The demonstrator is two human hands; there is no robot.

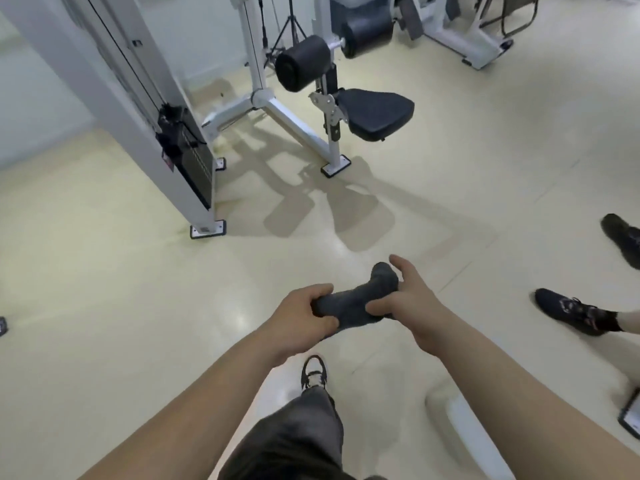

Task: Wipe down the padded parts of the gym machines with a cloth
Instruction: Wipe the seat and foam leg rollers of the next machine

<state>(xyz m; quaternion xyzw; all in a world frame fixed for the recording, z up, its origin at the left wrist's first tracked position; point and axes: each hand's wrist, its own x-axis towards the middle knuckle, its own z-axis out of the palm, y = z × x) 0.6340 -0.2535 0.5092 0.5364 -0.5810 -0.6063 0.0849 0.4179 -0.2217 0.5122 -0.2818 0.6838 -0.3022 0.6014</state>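
In the lower centre of the frame we hold a dark grey cloth (356,299) between both hands, above the pale yellow floor (104,271). Our left hand (304,313) grips the left end of the cloth, its fingers (320,297) curled tight around the bunched fabric. Our right hand (408,299) holds the other end: its lower fingers are clamped on the cloth, while one digit sticks out straight towards the top of the frame, clear of the fabric. The cloth is twisted into a thick roll, and its right end bulges up beside the right hand.

The padded parts sit well apart from the cloth, in the upper centre. A black roller pad (301,62) is mounted on the white machine frame (294,123), a second roller pad (369,32) lies behind it to the right, and a black seat pad (375,112) juts out just below them. At the left a weight stack (188,157) stands inside a white tower.

Below the hands we see our own trainer (313,372) and a dark trouser leg. At the right edge are another person's two dark shoes (571,310).
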